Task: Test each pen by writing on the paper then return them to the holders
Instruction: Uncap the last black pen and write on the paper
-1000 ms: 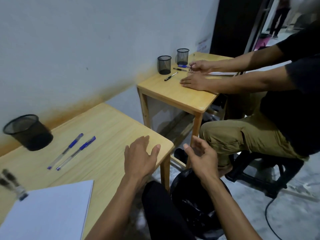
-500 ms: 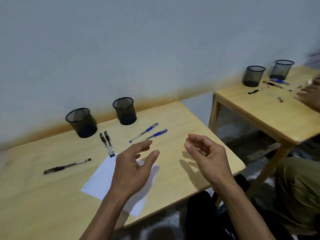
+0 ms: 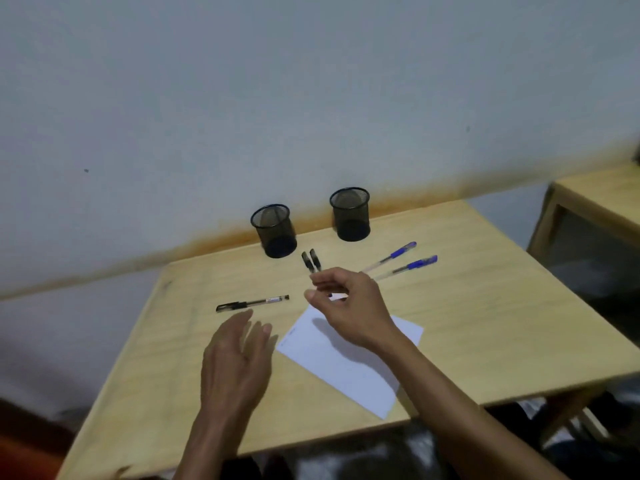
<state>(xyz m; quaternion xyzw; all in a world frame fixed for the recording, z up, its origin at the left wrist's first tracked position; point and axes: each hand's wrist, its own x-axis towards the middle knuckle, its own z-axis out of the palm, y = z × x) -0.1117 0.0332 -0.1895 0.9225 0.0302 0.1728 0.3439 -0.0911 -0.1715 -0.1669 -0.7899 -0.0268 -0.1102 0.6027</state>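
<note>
Pens laid out for testing, none yet taken up; both hands poised over the light wooden desk (image 3: 485, 341).

Five pens lie loose on the desk in front of two empty black mesh pen holders (image 3: 275, 230) (image 3: 350, 214) standing near the wall, an arrangement that leaves every pen within reach of the white sheet of paper (image 3: 346, 372) at the front. A single black-capped clear pen (image 3: 252, 302) lies left of the sheet; two black-capped pens side by side (image 3: 311, 260) lie just behind the right hand (image 3: 349, 306); two blue-capped clear pens (image 3: 405, 259) fan out to the right. The right hand hovers with thumb and forefinger curled toward a pinch, holding nothing, judged to be lining up on the paired black pens. The left hand (image 3: 235, 362) is spread flat and relaxed beside the paper, likely placed to steady the sheet. The paper appears unmarked.
</note>
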